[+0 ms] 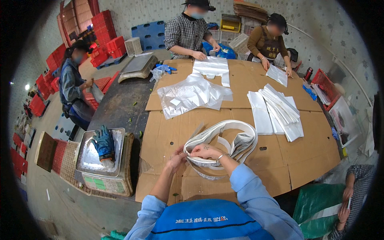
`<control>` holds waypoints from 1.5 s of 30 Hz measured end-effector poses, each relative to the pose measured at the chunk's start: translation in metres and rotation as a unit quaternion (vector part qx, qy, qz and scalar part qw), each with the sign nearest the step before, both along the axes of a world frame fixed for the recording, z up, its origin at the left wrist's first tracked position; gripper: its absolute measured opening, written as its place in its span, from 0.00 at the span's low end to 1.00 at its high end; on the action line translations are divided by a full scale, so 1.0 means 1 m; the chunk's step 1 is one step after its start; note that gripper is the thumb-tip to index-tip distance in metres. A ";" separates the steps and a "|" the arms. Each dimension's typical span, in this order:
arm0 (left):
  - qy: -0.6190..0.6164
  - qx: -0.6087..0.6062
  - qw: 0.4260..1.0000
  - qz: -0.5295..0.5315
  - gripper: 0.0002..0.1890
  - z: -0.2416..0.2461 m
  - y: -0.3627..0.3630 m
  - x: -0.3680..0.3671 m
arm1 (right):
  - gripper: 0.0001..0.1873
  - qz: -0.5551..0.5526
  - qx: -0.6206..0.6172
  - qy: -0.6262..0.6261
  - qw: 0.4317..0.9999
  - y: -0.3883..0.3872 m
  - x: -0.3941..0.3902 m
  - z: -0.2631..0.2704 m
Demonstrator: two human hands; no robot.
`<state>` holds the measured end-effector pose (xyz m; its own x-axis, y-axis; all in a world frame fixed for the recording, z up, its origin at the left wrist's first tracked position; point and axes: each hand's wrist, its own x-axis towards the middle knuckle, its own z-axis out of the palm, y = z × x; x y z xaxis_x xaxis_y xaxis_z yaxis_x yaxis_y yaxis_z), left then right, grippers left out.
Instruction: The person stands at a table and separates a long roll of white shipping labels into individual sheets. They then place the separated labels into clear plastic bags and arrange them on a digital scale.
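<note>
A loose coil of white label strip (237,126) lies on the flattened cardboard in front of me, with printed parts showing on its inner folds and lower turns. At the coil's left end, my left hand (177,159) pinches the strip's edge. Close beside it, my right hand (207,151) reaches over the coil with bent fingers on the strip; a bracelet circles that wrist. The exact fingertip grip is partly hidden. Clear plastic bags (192,96), with a small white piece on them, lie beyond the coil. Stacked white plastic bags (261,117) are to its right.
A scale with a metal tray (81,162) and blue glove (103,144) stands left; another scale (136,67) is farther back. Two co-workers handle bags across the cardboard-covered table (312,144). Another person stands left, and a person's hands hold green material (318,198) at lower right.
</note>
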<state>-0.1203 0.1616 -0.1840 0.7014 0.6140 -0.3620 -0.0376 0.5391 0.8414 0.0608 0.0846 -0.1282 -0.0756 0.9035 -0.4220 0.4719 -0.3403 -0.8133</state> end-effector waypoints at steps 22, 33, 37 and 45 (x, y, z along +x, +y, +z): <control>0.156 0.144 0.972 0.101 0.22 -0.001 0.004 0.034 | 0.12 -0.033 0.191 -0.179 0.965 0.001 -0.008 -0.014; 0.087 0.100 0.989 0.064 0.25 0.008 -0.007 0.023 | 0.14 -0.045 0.167 -0.011 0.985 -0.001 0.006 -0.030; 0.080 0.113 0.989 0.042 0.24 0.010 -0.007 0.019 | 0.15 -0.048 0.112 0.027 0.992 0.004 0.010 -0.035; 0.137 0.172 0.975 0.033 0.22 0.004 -0.002 0.019 | 0.12 0.002 0.287 -0.172 0.942 -0.001 -0.003 -0.024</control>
